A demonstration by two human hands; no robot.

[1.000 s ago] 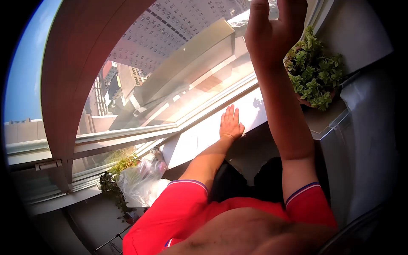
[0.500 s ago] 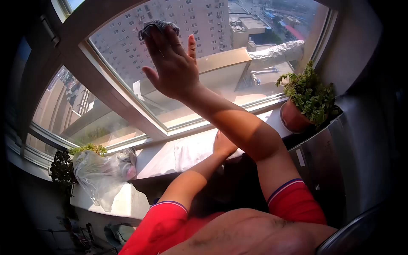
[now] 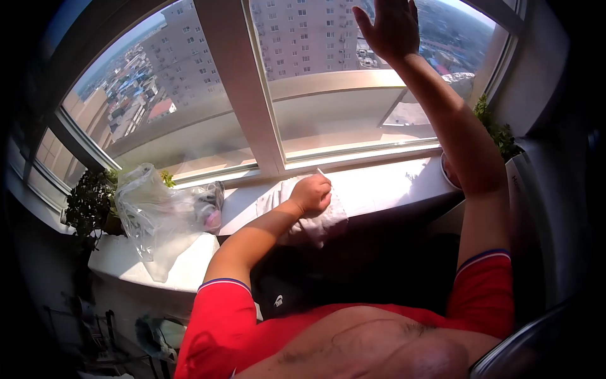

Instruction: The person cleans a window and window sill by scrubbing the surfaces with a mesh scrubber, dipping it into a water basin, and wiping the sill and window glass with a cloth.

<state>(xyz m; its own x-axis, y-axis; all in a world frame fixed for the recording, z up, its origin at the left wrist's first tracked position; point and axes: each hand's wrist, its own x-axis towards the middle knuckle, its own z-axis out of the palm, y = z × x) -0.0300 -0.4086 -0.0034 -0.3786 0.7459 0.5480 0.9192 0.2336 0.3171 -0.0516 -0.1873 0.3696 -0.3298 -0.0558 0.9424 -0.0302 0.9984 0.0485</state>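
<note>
A: What's closest to us?
B: A red shirt, its 2 sleeves trimmed in blue and white, with a bare arm reaching out of each.
A: And the left hand?
B: The left hand is curled into a loose fist over a white cloth. I can't tell whether the fingers pinch any of it.
A: Where does the cloth lie?
B: Rumpled on the sunlit sill, with part of it drooping over the front edge.
A: Anything beside it?
B: To the left, a clear plastic bag slumps, with a dark leafy plant next to it. At the far right, a terracotta pot and green leaves show on either side of the raised forearm.
A: What about the right hand?
B: The right hand is up before the window pane, its thumb apart from the fingers. The top edge cuts the fingertips off, so I can't tell whether they're spread or hold anything, or touch the glass.
A: And farthest out?
B: Beyond the 2 panes divided by a thick post, a tall pale building with rows of windows.
</note>
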